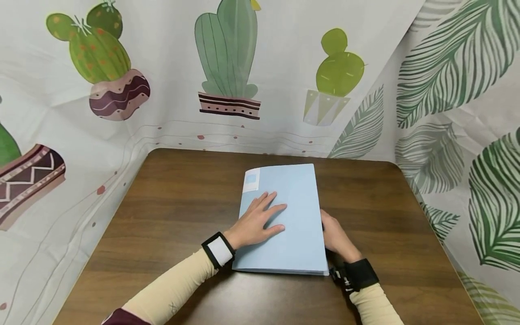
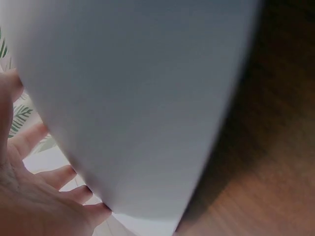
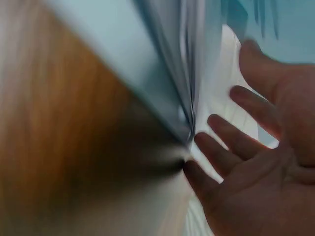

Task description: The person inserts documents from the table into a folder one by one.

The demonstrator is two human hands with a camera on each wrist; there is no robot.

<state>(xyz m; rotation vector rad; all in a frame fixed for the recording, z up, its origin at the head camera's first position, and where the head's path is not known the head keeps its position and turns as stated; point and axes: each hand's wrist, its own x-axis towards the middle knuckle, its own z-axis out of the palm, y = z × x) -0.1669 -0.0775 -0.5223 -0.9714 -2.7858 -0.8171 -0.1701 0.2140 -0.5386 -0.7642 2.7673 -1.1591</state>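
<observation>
A light blue folder (image 1: 298, 243) with a white label (image 1: 252, 179) at its upper left corner lies on the wooden table. Flat on its cover rests my left hand (image 1: 253, 224), fingers spread and the thumb apart. In the left wrist view those fingers (image 2: 59, 177) meet the smooth cover (image 2: 138, 98). My right hand (image 1: 337, 234) is at the folder's right edge, its fingertips partly hidden there in the head view. From the right wrist, its fingers (image 3: 229, 140) look loosely extended beside the layered inner sheets (image 3: 172, 54).
The brown wooden table (image 1: 178, 194) extends around the folder on all sides. Behind it and at both sides hangs a white cloth (image 1: 170, 67) printed with cacti and leaves. Each wrist wears a black strap (image 1: 363, 274).
</observation>
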